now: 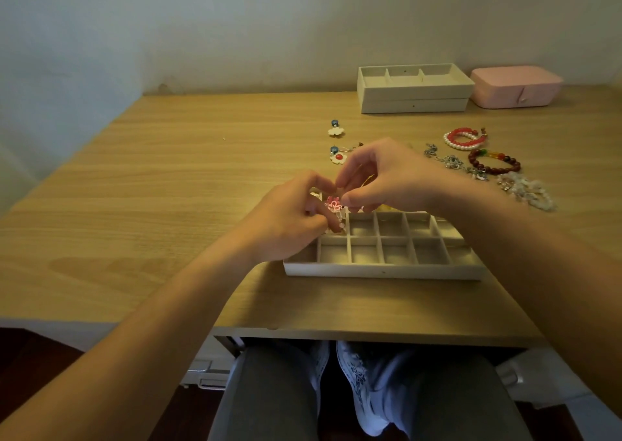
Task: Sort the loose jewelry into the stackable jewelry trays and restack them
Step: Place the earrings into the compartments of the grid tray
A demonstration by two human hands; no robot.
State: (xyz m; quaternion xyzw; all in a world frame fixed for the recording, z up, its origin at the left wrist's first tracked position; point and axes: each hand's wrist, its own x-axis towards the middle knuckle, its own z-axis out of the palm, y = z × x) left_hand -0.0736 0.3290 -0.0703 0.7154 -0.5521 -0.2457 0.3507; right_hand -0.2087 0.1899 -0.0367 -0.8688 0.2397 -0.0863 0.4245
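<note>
Left hand (289, 218) and right hand (380, 178) are bare, as are both forearms above the desk (168, 205). Below the desk's near edge, grey trousers (269, 400) cover both thighs. Between the thighs, below the same edge, lies a white garment (356, 373) with a dark patterned border.

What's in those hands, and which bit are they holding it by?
A small pink flower charm, pinched between the fingertips of the left hand and right hand; which part they grip is hidden.
</note>
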